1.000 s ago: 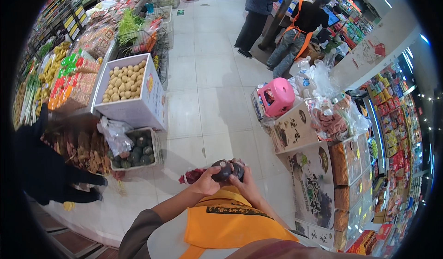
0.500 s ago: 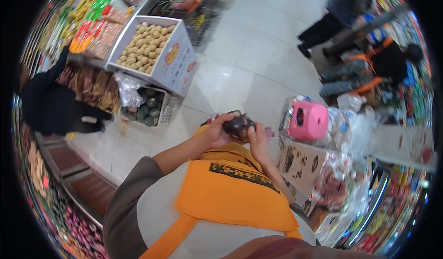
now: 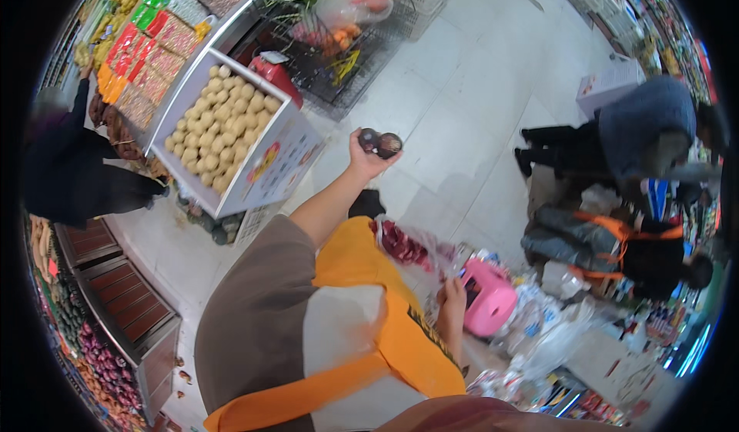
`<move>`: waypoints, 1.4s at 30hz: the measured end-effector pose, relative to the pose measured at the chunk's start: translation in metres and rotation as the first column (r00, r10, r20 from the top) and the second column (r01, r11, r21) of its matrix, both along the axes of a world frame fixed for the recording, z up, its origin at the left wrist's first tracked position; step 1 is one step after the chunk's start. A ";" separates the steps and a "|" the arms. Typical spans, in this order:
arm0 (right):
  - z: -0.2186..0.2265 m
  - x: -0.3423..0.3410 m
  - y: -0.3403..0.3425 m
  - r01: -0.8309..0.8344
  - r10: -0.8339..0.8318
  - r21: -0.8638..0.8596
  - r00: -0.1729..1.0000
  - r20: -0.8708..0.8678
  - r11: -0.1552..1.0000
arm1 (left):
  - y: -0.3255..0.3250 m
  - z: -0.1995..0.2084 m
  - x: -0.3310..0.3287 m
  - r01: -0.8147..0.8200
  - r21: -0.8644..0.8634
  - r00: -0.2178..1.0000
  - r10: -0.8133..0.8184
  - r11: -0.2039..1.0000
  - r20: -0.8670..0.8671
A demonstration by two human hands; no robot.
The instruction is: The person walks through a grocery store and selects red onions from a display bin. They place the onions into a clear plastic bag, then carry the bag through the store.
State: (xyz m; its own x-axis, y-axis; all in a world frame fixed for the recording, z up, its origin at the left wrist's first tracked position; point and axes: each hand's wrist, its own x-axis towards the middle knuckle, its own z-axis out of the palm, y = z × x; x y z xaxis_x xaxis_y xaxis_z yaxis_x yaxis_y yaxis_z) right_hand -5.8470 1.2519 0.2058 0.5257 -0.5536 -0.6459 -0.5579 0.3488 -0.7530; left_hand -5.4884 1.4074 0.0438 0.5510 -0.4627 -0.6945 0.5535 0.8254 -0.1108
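Two dark purple, round red onions (image 3: 379,143) lie in my left hand (image 3: 368,155), which is stretched out ahead over the floor with its fingers curled round them. One onion shows a brownish end. My right hand (image 3: 452,297) is lower and to the right, beside a pink plastic stool-shaped thing (image 3: 490,296). Its fingers are closed at the edge of a clear plastic bag (image 3: 440,253). Purple-red onion skins (image 3: 404,246) show in the bag, close against my orange apron (image 3: 350,259).
A white box of round tan produce (image 3: 223,128) stands left of my left arm. Beyond it are a black wire rack (image 3: 339,86) with vegetables and packaged goods on a shelf. A person in dark clothes (image 3: 77,170) is at the left; two people (image 3: 647,132) are at the right.
My hands have parted. The left has reached forward with the onions, while the right has let go of them and moved down and right to the bag. My body has turned.
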 end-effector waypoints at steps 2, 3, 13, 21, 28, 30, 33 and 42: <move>0.009 0.032 -0.015 0.098 -0.099 0.111 0.995 0.005 0.989 | -0.014 -0.051 0.078 -0.168 0.038 0.986 0.169 0.985 -0.010; 0.013 0.050 -0.024 0.108 -0.109 0.134 0.994 0.001 0.985 | -0.019 -0.074 0.113 -0.235 0.071 0.969 0.239 0.969 -0.063; 0.040 0.175 -0.090 0.240 -0.216 0.210 0.968 -0.131 0.948 | -0.028 -0.191 0.310 -0.544 0.350 0.820 0.571 0.762 0.030; 0.069 0.252 -0.129 -0.197 0.234 0.322 0.969 -0.080 0.926 | -0.019 -0.191 0.165 0.368 0.817 0.711 -0.701 0.444 0.061; 0.074 0.265 -0.149 -0.767 0.749 0.560 0.562 0.351 0.313 | -0.036 0.017 -0.059 0.329 0.849 0.415 -0.871 0.413 0.263; 0.088 0.278 -0.140 -0.861 0.841 0.500 0.339 0.421 0.097 | -0.026 0.049 -0.108 0.251 0.956 0.396 -0.917 0.151 0.041; 0.119 0.298 -0.094 -0.868 0.800 0.454 0.121 0.588 -0.202 | -0.020 0.054 -0.189 0.034 0.959 0.670 -0.706 -0.283 -0.232; 0.169 0.199 0.164 -0.510 0.598 0.387 -0.356 0.718 -0.768 | 0.127 -0.004 -0.394 0.123 0.974 0.984 -0.107 -0.189 -0.144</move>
State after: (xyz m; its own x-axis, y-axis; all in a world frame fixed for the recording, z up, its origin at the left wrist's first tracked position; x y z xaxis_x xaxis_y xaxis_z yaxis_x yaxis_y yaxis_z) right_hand -5.6484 1.4159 0.3751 -0.4105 0.8873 -0.2103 -0.5693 -0.4295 -0.7010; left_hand -5.8829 1.5343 0.0397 0.5766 0.7066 -0.4102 0.6602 -0.1072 0.7434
